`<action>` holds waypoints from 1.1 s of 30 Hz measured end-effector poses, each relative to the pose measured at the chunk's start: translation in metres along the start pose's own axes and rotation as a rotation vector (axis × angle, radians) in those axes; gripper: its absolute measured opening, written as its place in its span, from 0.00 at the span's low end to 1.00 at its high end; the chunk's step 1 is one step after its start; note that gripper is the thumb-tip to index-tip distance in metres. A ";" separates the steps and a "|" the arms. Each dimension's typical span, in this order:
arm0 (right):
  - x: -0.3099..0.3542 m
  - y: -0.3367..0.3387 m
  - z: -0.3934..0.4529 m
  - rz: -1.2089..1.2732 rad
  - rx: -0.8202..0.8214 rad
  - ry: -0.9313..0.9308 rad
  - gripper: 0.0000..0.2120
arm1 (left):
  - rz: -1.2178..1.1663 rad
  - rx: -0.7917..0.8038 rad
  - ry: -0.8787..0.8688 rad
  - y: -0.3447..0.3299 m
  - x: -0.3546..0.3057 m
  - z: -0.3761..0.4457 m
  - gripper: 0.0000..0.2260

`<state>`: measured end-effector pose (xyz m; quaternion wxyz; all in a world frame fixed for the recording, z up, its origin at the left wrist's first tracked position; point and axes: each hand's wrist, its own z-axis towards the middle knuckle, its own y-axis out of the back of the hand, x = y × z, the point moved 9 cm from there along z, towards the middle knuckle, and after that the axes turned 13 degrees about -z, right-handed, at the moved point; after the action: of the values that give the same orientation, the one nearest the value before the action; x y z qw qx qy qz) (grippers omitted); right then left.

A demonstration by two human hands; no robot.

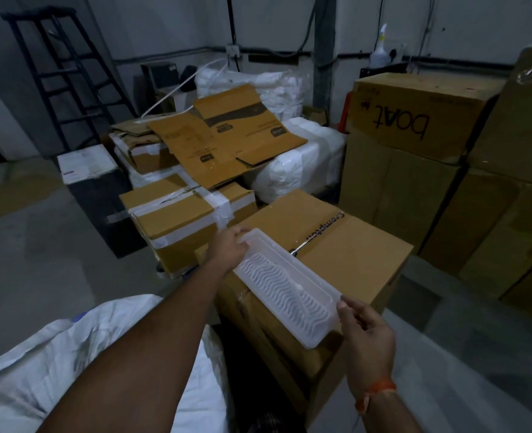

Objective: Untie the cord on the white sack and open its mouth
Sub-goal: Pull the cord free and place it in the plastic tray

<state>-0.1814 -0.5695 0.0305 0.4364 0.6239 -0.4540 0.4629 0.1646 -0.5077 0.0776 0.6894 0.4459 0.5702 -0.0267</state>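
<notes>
A white woven sack (71, 351) lies at the bottom left, partly under my left forearm; I see no cord on it. A long translucent plastic tray (285, 287) with a ribbed bottom rests on a brown carton (355, 257). My left hand (227, 250) grips the tray's far end. My right hand (364, 332) holds its near corner between thumb and fingers.
Taped cardboard boxes (180, 220) and a flattened carton (224, 142) pile up ahead, with white bags (302, 164) behind. Tall stacked cartons (414, 120) fill the right. A black ladder (64, 76) leans at the far left. Grey floor (39, 260) lies to the left.
</notes>
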 end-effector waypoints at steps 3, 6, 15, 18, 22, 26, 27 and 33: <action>-0.002 -0.003 0.005 0.014 0.004 0.005 0.08 | 0.051 0.034 0.028 -0.008 -0.002 0.007 0.16; -0.008 -0.003 0.012 -0.002 -0.003 0.009 0.07 | 0.009 0.034 0.043 -0.012 0.004 0.009 0.16; -0.011 0.002 0.019 -0.141 -0.052 0.047 0.05 | -0.071 -0.106 0.034 -0.003 0.006 -0.006 0.15; 0.035 0.005 0.026 -0.473 -0.107 0.316 0.09 | -0.209 -0.304 0.045 0.012 0.008 -0.031 0.12; 0.080 -0.043 0.051 -0.580 0.307 0.497 0.08 | -0.413 -0.434 0.137 0.010 0.025 -0.063 0.09; 0.085 -0.085 0.077 -0.708 0.553 0.474 0.08 | -0.575 -0.426 0.234 -0.009 0.040 -0.087 0.09; 0.083 -0.093 0.079 -0.722 0.606 0.477 0.08 | -0.613 -0.397 0.252 -0.016 0.041 -0.094 0.09; 0.070 -0.112 0.073 -0.740 0.706 0.465 0.11 | -0.714 -0.353 0.270 -0.041 0.046 -0.113 0.11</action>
<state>-0.0481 -0.6285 0.0710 0.4230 0.7314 0.0855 0.5281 0.0719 -0.4376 0.0219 0.6217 0.0950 0.7701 -0.1072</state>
